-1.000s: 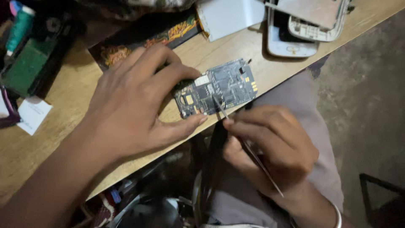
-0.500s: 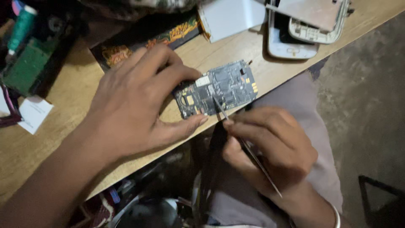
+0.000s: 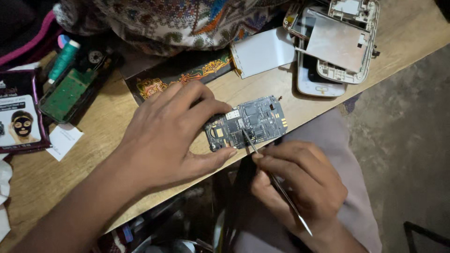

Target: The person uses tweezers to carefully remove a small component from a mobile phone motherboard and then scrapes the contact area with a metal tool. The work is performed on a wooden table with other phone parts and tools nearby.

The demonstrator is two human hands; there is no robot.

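Note:
A dark phone circuit board [image 3: 251, 122] lies near the front edge of a wooden table [image 3: 93, 154]. My left hand [image 3: 168, 136] pins it down, fingers on its left end and thumb under its near edge. My right hand [image 3: 300, 187] pinches thin metal tweezers [image 3: 276, 182]; their tip touches the middle of the board, and their long end sticks out past my wrist.
At the back right lie a white phone body [image 3: 321, 82], a metal-backed phone frame [image 3: 342, 44] and a white panel [image 3: 265, 51]. A green board in a black case [image 3: 70, 91], a teal tube [image 3: 63, 61] and patterned cloth [image 3: 187, 18] sit at the back left. Floor lies right.
Both hands and the board stay almost still; the tweezers' tip has shifted only slightly on the board.

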